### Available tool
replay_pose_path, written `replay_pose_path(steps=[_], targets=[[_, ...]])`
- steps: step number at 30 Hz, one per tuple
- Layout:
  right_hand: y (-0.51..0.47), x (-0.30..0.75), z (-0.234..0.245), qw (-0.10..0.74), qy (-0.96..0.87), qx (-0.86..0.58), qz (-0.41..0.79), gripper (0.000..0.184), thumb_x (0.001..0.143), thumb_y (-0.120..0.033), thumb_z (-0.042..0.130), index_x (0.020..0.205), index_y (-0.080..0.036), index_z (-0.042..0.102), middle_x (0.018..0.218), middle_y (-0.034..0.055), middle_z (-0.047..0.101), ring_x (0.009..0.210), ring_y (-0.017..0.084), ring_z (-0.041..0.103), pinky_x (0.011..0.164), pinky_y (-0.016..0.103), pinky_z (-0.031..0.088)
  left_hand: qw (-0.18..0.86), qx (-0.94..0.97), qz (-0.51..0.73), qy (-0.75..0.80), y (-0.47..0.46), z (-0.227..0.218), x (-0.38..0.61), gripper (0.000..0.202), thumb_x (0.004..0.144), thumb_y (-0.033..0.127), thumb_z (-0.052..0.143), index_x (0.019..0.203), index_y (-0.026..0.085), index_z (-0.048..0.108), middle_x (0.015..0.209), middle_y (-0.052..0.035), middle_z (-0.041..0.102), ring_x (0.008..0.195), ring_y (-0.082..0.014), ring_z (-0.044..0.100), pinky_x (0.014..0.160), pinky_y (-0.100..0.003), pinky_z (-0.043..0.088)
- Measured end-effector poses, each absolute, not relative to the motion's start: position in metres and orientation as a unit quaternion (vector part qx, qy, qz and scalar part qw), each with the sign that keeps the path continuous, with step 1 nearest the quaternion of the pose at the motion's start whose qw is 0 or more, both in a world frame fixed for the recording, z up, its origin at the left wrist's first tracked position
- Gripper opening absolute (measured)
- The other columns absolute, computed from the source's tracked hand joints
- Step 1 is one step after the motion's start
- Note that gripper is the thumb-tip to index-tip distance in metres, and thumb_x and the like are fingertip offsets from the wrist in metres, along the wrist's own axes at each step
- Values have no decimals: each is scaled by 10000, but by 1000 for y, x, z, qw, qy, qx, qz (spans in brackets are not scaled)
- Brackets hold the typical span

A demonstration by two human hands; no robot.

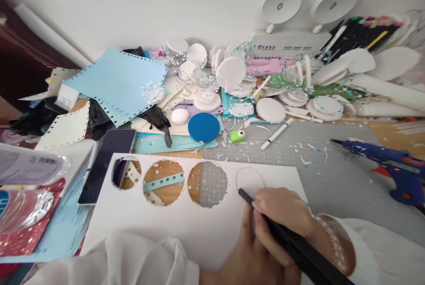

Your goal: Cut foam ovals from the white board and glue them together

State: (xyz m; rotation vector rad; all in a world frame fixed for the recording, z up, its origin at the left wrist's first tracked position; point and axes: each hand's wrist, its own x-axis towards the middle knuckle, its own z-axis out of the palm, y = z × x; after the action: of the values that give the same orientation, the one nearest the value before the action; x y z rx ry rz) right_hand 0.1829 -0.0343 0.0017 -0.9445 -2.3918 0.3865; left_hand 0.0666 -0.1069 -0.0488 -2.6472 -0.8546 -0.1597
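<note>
A white board [172, 232], perhaps foam, lies before me with three rough-edged round holes. To the right of the holes, a thin brownish circle outline [250, 168] marks its surface. My right hand [285, 209] grips a long black pen-shaped tool [292, 245], with a narrow tip touching the board at the outline's lower left. Fingers extended, my left hand [255, 258] rests flat on the board just below the tip, partly under the tool and my right hand. White sleeves cover both forearms.
Behind the board lie a blue disc [203, 127], a green hole punch [237, 136], a white marker [276, 133] and several white discs [270, 110]. A blue glue gun [392, 161] rests on the grey cutting mat [332, 152] at right. A phone [106, 165] sits left.
</note>
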Motion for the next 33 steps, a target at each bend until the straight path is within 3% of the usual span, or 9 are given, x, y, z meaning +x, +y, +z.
replay_pose_path(steps=[4,7,10,14,18,23,28,33], targets=[[-25,195,13,289,-880,-359,115,123,765,-177,493,665,-245,470,546,-18,568,454,143,535,467,279,418,149,-921,-157,-324,-103,-44,62,399,951,264,396,1305,168,555,1256,-129,638,1152,-367,585,961,-605,396],[-16,207,18,386,-807,-410,176,141,815,-124,503,850,-261,508,688,-10,606,596,149,604,544,254,458,127,-919,-175,-329,-101,-41,60,379,947,272,444,1286,153,567,1325,-150,592,1240,-391,516,1010,-620,316],[-3,215,18,396,-756,-454,257,183,843,-104,530,925,-261,484,719,-18,551,619,127,570,545,224,440,125,-916,-197,-326,-99,-39,59,358,925,265,497,1247,141,592,1296,-148,618,1222,-382,542,1053,-620,271],[12,226,16,372,-738,-450,339,165,844,-132,569,917,-262,497,789,-21,544,635,107,532,558,209,432,122,-919,-230,-297,-95,-41,60,332,923,229,477,1190,114,637,1243,-112,663,1216,-280,574,1113,-454,313],[13,241,8,340,-739,-419,404,114,859,-189,606,941,-265,582,865,7,582,765,144,574,658,247,464,106,-914,-290,-265,-94,-46,64,264,927,237,504,1111,193,688,1239,-16,675,1187,-168,594,1082,-328,385],[6,247,3,349,-701,-338,522,167,909,-387,564,938,-249,654,781,0,570,698,146,548,618,266,438,111,-915,-280,-269,-96,-52,66,255,930,255,520,1117,200,685,1243,-24,672,1173,-168,603,1062,-324,409],[0,243,7,330,-723,-345,499,67,857,-252,591,913,-249,629,739,-6,575,645,138,549,553,232,434,118,-913,-276,-278,-95,-53,67,269,953,248,484,1139,207,674,1256,-18,664,1163,-156,610,1054,-315,418],[-9,245,2,312,-743,-363,468,189,777,-185,581,924,-291,528,710,-34,537,601,139,528,508,223,430,117,-911,-279,-282,-94,-51,70,282,967,227,453,1125,225,685,1202,12,694,1116,-137,636,1036,-302,435]])
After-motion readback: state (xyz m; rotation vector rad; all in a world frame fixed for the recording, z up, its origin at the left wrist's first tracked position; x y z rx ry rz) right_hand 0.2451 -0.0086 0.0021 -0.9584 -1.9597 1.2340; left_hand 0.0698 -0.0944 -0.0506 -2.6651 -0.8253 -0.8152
